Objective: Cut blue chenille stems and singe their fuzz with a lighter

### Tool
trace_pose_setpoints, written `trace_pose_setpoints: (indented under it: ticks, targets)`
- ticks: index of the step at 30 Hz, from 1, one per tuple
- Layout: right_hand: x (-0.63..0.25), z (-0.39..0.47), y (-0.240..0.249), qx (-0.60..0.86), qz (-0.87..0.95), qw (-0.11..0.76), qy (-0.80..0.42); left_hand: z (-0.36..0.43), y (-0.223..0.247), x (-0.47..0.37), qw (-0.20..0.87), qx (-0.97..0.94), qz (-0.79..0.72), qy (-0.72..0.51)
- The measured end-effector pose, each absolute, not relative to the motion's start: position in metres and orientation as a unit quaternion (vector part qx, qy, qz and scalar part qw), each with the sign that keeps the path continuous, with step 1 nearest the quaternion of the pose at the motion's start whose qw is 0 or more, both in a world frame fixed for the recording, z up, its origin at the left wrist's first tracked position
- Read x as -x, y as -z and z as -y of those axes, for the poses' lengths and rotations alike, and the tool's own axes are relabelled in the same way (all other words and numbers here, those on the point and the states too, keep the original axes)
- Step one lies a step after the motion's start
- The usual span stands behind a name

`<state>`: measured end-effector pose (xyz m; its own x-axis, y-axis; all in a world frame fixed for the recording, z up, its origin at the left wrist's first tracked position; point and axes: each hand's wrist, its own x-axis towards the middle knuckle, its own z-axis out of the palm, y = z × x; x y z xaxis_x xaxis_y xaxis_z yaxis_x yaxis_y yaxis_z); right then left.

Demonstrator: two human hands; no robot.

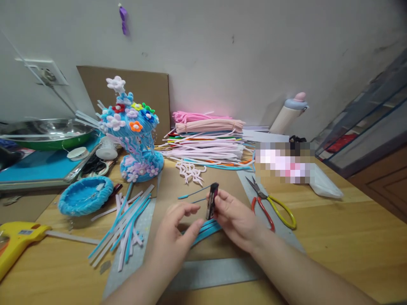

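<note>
My right hand point(233, 214) is closed on a small dark lighter-like object point(211, 201), held upright above the brown board point(200, 250). To its left, my left hand point(182, 224) has its thumb and fingers apart, with nothing visible between them. Blue pipe cleaners point(208, 231) lie below and between the hands. A thin dark stem with a blue tip point(183, 196) extends beyond the fingers; whether a hand touches it is unclear. Curled white pieces point(190, 171) rest farther back on the board.
A flower-covered blue ornament point(130, 131) stands left of centre. Pipe cleaner bundles point(206, 144) lie behind the board. Scissors point(261, 195) and red-handled pliers point(265, 214) are at right. At left are a blue fuzzy ring point(85, 195) and yellow glue gun point(22, 241).
</note>
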<state>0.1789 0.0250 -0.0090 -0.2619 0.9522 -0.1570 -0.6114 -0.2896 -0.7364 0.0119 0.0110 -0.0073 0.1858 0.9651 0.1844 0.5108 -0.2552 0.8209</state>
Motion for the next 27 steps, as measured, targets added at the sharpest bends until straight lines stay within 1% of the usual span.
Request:
trace_pose_setpoints:
  ticks: [4, 7, 11, 16, 20, 23, 27]
  targets:
    - [-0.157, -0.004, 0.012, 0.327, 0.304, 0.498, -0.743, 0.002, -0.008, -0.018, 0.372, -0.693, -0.523, -0.328]
    - [-0.155, -0.001, 0.015, 0.358, 0.337, 0.482, -0.725, 0.007, -0.015, -0.006, 0.373, -0.683, -0.544, -0.312]
    - [-0.161, -0.006, 0.015, 0.415, 0.354, 0.463, -0.699, 0.003, -0.011, 0.035, 0.325, -0.646, -0.615, -0.315]
    - [-0.166, -0.010, 0.012, 0.457, 0.329, 0.457, -0.688, -0.007, -0.008, 0.098, 0.230, -0.527, -0.724, -0.381]
    - [-0.169, -0.011, 0.012, 0.455, 0.329, 0.461, -0.687, -0.004, -0.015, 0.132, 0.166, -0.503, -0.785, -0.320]
    - [-0.171, -0.012, 0.014, 0.456, 0.331, 0.462, -0.685, 0.000, -0.016, 0.146, 0.148, -0.501, -0.803, -0.288]
    - [-0.172, -0.013, 0.016, 0.459, 0.333, 0.458, -0.685, -0.001, -0.012, 0.144, 0.191, -0.516, -0.778, -0.304]
